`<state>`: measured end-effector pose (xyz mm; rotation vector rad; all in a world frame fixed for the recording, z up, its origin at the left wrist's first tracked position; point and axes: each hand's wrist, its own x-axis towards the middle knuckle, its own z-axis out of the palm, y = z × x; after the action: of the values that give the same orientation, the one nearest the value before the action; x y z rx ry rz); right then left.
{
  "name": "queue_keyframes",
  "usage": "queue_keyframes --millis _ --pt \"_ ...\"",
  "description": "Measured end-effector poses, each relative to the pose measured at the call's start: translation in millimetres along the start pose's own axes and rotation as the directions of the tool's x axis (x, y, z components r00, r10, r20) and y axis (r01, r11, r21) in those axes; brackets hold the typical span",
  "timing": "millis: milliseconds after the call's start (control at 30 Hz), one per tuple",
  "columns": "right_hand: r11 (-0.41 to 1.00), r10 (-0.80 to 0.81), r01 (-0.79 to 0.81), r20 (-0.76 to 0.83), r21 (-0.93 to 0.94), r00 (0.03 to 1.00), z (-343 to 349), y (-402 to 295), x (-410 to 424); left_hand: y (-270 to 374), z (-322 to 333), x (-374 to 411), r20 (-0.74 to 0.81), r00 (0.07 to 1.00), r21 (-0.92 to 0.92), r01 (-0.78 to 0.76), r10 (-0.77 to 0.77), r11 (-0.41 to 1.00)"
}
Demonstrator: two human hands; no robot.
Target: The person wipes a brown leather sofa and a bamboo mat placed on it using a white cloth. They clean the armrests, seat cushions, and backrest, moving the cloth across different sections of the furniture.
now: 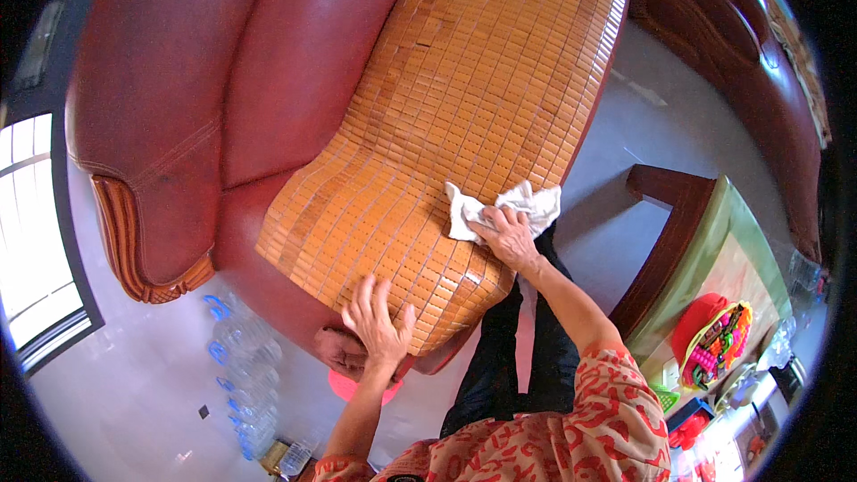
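Note:
A crumpled white cloth lies bunched under my right hand, whose fingers press it onto the bamboo tile mat. This spot is near the mat's right side, close to the front of the seat. My left hand rests with spread fingers on the near end of the mat, where it drapes over the sofa's end. It holds nothing. Beneath the mat is a dark red leather sofa with its backrest on the left and carved wooden trim at the corner.
Right of my legs stands a table with a green stone-like top, bearing a red basket of colourful small items. Several clear plastic bottles with blue handles line the floor at left. A pink object sits below my left wrist. Another sofa curves at far right.

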<state>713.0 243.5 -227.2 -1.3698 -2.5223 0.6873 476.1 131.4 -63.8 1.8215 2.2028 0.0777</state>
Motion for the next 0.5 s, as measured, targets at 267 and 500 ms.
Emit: queue_keyframes --millis 267,500 --pt "0.948 -0.303 0.3 -0.011 -0.103 0.953 5 26 132 26 17 81 0.032 0.996 0.248 0.077 -0.088 0.966" --pt "0.975 -0.194 0.201 0.084 -0.096 0.977 -13 30 234 23 19 82 0.017 0.986 0.231 0.155 -0.163 0.96"
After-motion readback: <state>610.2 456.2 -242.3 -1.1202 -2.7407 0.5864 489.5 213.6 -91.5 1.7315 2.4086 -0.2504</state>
